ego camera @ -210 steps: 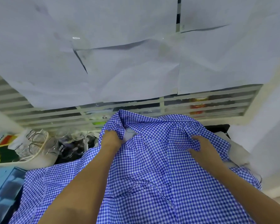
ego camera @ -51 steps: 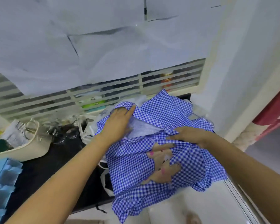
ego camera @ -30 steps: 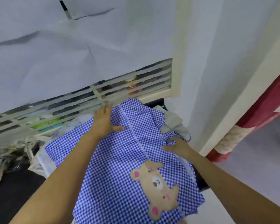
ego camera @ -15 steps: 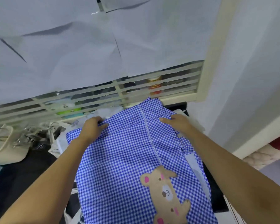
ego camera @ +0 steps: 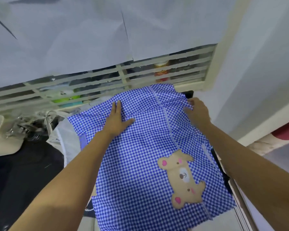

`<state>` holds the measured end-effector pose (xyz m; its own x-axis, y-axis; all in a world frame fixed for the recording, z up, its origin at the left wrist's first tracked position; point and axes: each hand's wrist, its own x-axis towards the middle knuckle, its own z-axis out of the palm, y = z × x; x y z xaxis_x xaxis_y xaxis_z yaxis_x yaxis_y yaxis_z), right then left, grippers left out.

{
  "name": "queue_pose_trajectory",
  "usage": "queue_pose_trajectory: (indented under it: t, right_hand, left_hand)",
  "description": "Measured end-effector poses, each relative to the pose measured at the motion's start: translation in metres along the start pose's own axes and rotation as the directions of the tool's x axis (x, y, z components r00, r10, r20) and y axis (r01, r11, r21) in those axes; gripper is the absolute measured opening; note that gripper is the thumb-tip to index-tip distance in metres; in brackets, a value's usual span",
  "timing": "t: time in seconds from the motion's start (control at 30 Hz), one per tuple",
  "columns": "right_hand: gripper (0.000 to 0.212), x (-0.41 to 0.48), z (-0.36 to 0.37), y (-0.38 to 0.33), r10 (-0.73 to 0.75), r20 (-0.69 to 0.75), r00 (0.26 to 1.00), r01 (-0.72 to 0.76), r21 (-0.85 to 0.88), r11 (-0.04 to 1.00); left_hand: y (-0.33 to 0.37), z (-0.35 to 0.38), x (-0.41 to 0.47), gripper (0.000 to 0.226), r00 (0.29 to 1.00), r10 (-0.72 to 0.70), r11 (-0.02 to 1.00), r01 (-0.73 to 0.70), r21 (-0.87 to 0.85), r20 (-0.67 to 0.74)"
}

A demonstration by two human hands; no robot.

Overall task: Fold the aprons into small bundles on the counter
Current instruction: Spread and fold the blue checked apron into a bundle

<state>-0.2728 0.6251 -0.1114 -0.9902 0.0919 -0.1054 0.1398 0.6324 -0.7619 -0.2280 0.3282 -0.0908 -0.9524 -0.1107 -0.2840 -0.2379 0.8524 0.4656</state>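
Note:
A blue-and-white checked apron (ego camera: 140, 164) with a tan bear patch (ego camera: 182, 177) lies spread over the dark counter (ego camera: 23, 172), its near end hanging past the front edge. My left hand (ego camera: 117, 120) presses flat on the apron's upper left part, fingers straight. My right hand (ego camera: 197, 110) pinches the cloth's upper right edge near the wall. A white stitched seam runs down the apron's middle.
A white mesh cloth (ego camera: 63, 139) pokes out under the apron's left side. A beige basket (ego camera: 0, 139) with metal items stands at the far left. A louvred window (ego camera: 107, 80) backs the counter, and a white wall (ego camera: 257, 64) closes the right side.
My left hand slid right and flattened on the cloth. My right hand moved out to the apron's right edge and pinched it. The apron lies wider and smoother.

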Motion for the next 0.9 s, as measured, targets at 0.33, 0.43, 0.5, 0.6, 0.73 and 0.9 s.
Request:
queue_pose_trajectory:
  t: [0.33,0.43,0.5,0.6,0.73,0.9]
  right_hand:
    - [0.019,-0.185,0.059,-0.004,-0.225,0.336,0.915,0.233,0.017,0.972]
    - [0.022,-0.241,0.08,-0.015,-0.283,0.488,0.826,0.296,0.052,0.954]
    - [0.025,-0.27,0.1,-0.02,-0.324,0.564,0.76,0.351,0.063,0.934]
    - [0.038,-0.297,0.125,-0.026,-0.4,0.6,0.693,0.435,0.094,0.896]
    - [0.062,-0.329,0.149,-0.04,-0.482,0.713,0.51,0.706,-0.027,0.707]
    - [0.062,-0.358,0.184,-0.036,-0.412,0.771,0.485,0.828,-0.253,0.5]
  left_hand:
    - [-0.045,0.03,-0.111,0.044,0.88,-0.086,0.935,-0.09,-0.342,-0.467]
    - [-0.096,0.049,-0.166,0.051,0.822,-0.397,0.819,0.116,-0.562,-0.409]
    - [-0.126,0.063,-0.202,0.054,0.792,-0.498,0.759,0.203,-0.618,-0.352]
    - [-0.148,0.084,-0.249,0.047,0.852,-0.519,0.699,0.376,-0.608,-0.071]
    - [-0.154,0.097,-0.286,0.024,0.831,-0.424,0.486,0.544,-0.683,0.36]
    - [-0.154,0.096,-0.29,0.021,0.8,-0.349,0.342,0.593,-0.729,0.487]
